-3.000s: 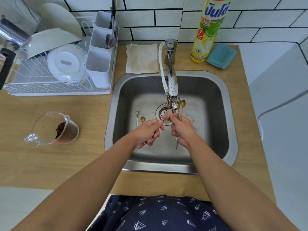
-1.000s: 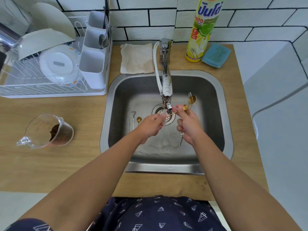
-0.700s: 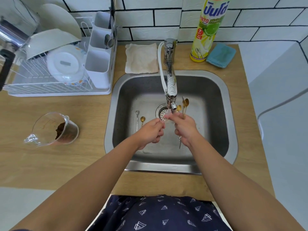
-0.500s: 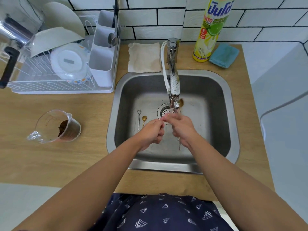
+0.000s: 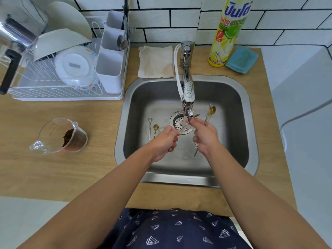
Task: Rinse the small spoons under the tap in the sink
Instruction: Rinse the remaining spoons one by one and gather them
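Spoon rinse at tap [image 5: 187,97], over sink [image 5: 251,123].
Left hand [image 5: 165,142] pinches gold spoon [image 5: 185,127] handle; right hand [image 5: 204,136] grips spoon bunch [image 5: 210,112], fingers curled.

I see my left hand [image 5: 164,141] pinching a gold spoon [image 5: 186,124] under the tap [image 5: 187,90]; my right hand [image 5: 204,136] grips more spoons [image 5: 210,114] over the sink [image 5: 233,97].

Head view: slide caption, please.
Both hands, left hand and right hand, hold small gold spoons under the chrome tap.

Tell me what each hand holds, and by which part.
Left hand pinches one gold spoon by its handle end. Right hand grips a bunch of spoons mid-handle and touches the first spoon near its bowl.
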A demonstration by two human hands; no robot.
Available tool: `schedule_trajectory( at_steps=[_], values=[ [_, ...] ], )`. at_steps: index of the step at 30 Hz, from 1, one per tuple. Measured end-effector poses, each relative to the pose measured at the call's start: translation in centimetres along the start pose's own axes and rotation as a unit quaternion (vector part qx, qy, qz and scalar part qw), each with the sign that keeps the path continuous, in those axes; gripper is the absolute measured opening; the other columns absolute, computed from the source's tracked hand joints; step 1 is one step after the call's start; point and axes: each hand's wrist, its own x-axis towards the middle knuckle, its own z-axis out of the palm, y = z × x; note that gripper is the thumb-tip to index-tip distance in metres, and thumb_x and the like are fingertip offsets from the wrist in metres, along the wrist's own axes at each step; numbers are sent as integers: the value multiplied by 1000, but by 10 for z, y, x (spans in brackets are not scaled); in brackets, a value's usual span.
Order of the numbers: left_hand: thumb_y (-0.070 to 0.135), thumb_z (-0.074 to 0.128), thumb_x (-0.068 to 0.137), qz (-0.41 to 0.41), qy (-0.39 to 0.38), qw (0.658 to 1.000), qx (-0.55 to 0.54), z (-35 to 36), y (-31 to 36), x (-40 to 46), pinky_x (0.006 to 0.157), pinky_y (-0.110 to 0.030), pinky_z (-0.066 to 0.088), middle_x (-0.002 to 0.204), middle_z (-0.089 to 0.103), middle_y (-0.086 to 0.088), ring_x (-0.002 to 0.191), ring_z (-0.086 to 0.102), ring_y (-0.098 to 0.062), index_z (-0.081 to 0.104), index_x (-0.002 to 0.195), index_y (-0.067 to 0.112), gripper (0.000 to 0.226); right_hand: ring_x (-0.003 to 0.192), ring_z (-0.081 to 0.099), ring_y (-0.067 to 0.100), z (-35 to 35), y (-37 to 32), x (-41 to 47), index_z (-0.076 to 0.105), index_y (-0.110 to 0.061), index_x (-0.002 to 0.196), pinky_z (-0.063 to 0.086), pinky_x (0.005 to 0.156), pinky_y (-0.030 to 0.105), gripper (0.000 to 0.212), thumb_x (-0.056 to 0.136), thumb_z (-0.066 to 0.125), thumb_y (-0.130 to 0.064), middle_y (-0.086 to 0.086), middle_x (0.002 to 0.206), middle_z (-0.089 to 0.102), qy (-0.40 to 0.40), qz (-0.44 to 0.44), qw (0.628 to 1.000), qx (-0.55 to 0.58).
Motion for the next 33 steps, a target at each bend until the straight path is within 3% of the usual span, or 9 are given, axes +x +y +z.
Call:
schedule_trajectory(
  at_steps=[5, 9, 13, 15, 19, 23, 28, 31, 33],
  values=[
    [18, 35, 106, 17, -48, 999, -16, -1, 0, -2, 52, -24, 30, 75, 46, 0, 53, 37, -8, 46, 109, 15, 12, 38, 30, 3, 7, 11, -16, 76, -18, 98, 26, 36, 19, 23, 80, 88, -24, -15, 49, 57, -79, -4, 992, -97],
    [16, 38, 107, 17, -51, 998, 46, -5, -3, -5, 50, -23, 34, 84, 60, -5, 50, 46, -9, 44, 102, 13, 8, 37, 25, 4, 0, -2, 0, 72, -17, 97, 23, 34, 21, 21, 81, 86, -15, -4, 65, 62, -6, 7, 1000, 9],
    [18, 41, 107, 25, -64, 996, 61, -8, -2, -4, 52, -24, 36, 89, 67, -7, 52, 50, -10, 45, 100, 14, 9, 39, 27, 5, -2, 5, -8, 75, -19, 88, 23, 35, 21, 18, 78, 89, -22, -12, 53, 56, -97, -10, 988, -119],
    [17, 43, 105, 29, -70, 993, 86, -11, 0, -5, 52, -24, 38, 93, 73, -7, 56, 57, -11, 47, 102, 13, 7, 38, 26, 5, 0, 1, -6, 72, -19, 84, 23, 35, 20, 14, 81, 86, -20, -12, 54, 57, -67, -13, 993, -94],
    [11, 50, 101, 15, -79, 990, 112, -22, -3, -13, 54, -24, 43, 95, 78, -5, 72, 72, -18, 49, 106, 10, 5, 41, 28, 5, 1, -10, 2, 67, -25, 103, 24, 37, 21, 20, 89, 79, -19, -13, 55, 66, -2, -33, 997, -76],
    [8, 51, 98, -41, -107, 980, 160, -47, -7, -22, 59, -27, 45, 100, 78, -7, 82, 75, -21, 49, 105, 11, 7, 40, 40, -1, 7, 3, -6, 64, -23, 96, 28, 41, 19, 20, 88, 79, -33, -1, 88, 81, -56, -64, 986, -142],
    [17, 55, 101, -54, -114, 974, 187, -68, -6, -26, 66, -31, 45, 101, 77, -8, 81, 72, -19, 53, 108, 11, 10, 42, 24, 9, 7, 11, -7, 69, -19, 100, 24, 42, 24, 22, 104, 59, -38, -3, 97, 82, -83, -29, 991, -104],
    [15, 60, 99, -36, -96, 975, 196, -66, -6, -25, 62, -31, 46, 97, 78, -7, 77, 73, -19, 54, 106, 9, 11, 43, 34, 4, 7, 14, -12, 73, -20, 100, 28, 41, 17, 20, 95, 71, -40, -22, 75, 74, -95, -63, 983, -147],
    [12, 64, 96, -9, -65, 977, 201, -59, -7, -23, 56, -28, 48, 92, 79, -6, 74, 74, -21, 56, 102, 8, 11, 43, 48, -2, 9, 11, -13, 72, -23, 94, 33, 43, 10, 20, 84, 83, -36, -23, 61, 65, -64, -81, 979, -174]
  ],
)
